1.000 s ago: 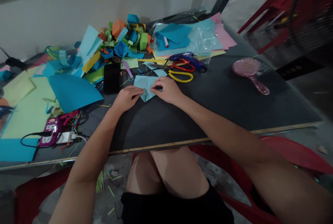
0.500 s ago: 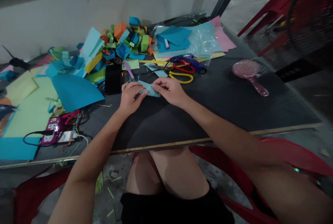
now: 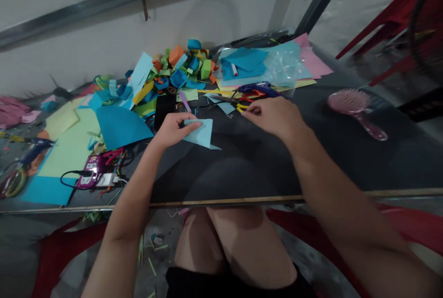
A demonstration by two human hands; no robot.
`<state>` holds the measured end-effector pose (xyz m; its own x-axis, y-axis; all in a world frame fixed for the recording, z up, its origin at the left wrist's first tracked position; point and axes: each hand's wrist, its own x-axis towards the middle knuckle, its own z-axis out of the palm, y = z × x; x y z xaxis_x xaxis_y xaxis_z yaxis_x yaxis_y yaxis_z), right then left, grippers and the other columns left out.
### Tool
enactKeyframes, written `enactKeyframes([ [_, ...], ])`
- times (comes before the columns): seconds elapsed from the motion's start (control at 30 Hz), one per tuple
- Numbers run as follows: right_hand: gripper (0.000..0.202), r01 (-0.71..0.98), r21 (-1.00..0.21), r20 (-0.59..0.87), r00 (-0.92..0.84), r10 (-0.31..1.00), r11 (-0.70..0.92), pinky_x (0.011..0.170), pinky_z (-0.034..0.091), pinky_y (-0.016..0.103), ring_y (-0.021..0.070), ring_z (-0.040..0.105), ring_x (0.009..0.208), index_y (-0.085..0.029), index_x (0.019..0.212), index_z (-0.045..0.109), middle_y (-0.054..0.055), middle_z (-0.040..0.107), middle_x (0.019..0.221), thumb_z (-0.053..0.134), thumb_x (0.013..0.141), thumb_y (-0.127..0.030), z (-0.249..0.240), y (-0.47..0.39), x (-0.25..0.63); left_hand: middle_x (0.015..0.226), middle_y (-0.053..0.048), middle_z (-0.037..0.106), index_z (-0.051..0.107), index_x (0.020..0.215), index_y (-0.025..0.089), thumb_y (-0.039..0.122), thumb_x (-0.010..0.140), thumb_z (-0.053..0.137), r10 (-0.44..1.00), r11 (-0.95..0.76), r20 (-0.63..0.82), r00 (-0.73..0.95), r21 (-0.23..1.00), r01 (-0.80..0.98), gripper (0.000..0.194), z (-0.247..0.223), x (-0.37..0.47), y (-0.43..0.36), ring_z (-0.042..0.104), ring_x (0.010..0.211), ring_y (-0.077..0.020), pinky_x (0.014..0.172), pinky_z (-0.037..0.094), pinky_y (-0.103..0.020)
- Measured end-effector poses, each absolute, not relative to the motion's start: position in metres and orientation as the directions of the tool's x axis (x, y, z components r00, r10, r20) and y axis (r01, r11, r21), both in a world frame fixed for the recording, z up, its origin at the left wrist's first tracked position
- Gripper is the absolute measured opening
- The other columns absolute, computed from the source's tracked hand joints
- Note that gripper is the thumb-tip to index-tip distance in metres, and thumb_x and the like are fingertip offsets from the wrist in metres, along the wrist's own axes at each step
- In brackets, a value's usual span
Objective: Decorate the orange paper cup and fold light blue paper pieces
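Note:
My left hand [image 3: 176, 128] pinches a light blue piece of paper [image 3: 202, 134] between thumb and fingers. The paper is folded, and a pointed flap sticks out at its lower right, just above the dark table. My right hand [image 3: 275, 116] is off to the right, with its fingers curled and closed at the yellow handle of a pair of scissors [image 3: 239, 110]. That hand covers most of the handle. Behind it lie red-handled scissors [image 3: 254, 93] and a blue glue gun [image 3: 261, 88]. A light blue paper strip [image 3: 226, 107] rests near the scissors.
A heap of folded coloured paper pieces [image 3: 180, 65] stands at the back. To its right are paper sheets under clear plastic [image 3: 280, 60]. A black phone [image 3: 164, 109], a purple device with cables [image 3: 92, 171] and blue paper [image 3: 121, 125] are left. A pink hairbrush [image 3: 356, 106] lies right.
My right hand has let go of the light blue paper and moved right to the yellow-handled scissors. My left hand keeps the paper, now more opened out. The view has shifted.

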<state>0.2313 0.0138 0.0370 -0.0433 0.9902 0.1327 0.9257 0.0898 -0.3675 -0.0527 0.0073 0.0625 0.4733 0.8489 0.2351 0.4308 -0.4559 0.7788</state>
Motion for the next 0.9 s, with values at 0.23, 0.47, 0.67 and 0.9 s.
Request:
enactKeyframes([
  [0.23, 0.03, 0.97, -0.138, 0.022, 0.207, 0.978, -0.202, 0.076, 0.044, 0.037, 0.029, 0.064, 0.094, -0.015, 0.103, 0.073, 0.015, 0.072, 0.105, 0.066, 0.081, -0.036, 0.039, 0.024, 0.277, 0.073, -0.003, 0.068, 0.072, 0.08, 0.015, 0.049, 0.074, 0.073, 0.875, -0.205, 0.03, 0.483, 0.927, 0.313, 0.035, 0.061, -0.056, 0.017, 0.057, 0.059, -0.0089, 0.053, 0.043, -0.019],
  [0.47, 0.06, 0.98, -0.125, 0.177, 0.178, 0.968, -0.157, 0.083, 0.042, 0.037, 0.0338, 0.056, 0.115, -0.003, 0.128, 0.053, 0.025, 0.059, 0.125, 0.059, 0.087, -0.046, 0.037, 0.042, 0.282, 0.069, -0.002, 0.067, 0.072, 0.081, 0.014, 0.054, 0.068, 0.076, 0.878, -0.069, -0.098, 0.469, 0.943, 0.326, 0.042, 0.05, -0.05, 0.019, 0.056, 0.056, -0.0088, 0.049, 0.042, -0.018],
  [0.67, 0.044, 0.983, -0.125, -0.065, 0.124, 0.99, -0.132, 0.08, 0.041, 0.036, 0.032, 0.06, 0.104, -0.006, 0.112, 0.067, 0.025, 0.066, 0.113, 0.047, 0.091, -0.038, 0.049, 0.068, 0.291, 0.069, -0.002, 0.065, 0.071, 0.083, 0.014, 0.057, 0.07, 0.072, 0.92, -0.077, -0.062, 0.387, 0.94, 0.332, 0.045, 0.033, -0.05, 0.016, 0.053, 0.056, -0.0088, 0.05, 0.041, -0.019],
  [0.9, 0.047, 0.822, -0.464, 0.105, 0.421, 0.901, -0.329, 0.078, 0.037, 0.034, 0.0258, 0.058, 0.1, -0.003, 0.12, 0.063, 0.025, 0.065, 0.117, 0.034, 0.096, -0.031, 0.055, 0.1, 0.288, 0.083, -0.005, 0.072, 0.073, 0.084, 0.014, 0.057, 0.076, 0.066, 0.838, -0.254, 0.0, 0.546, 0.886, 0.389, 0.044, 0.009, -0.046, 0.013, 0.062, 0.073, -0.0144, 0.066, 0.048, -0.023],
])
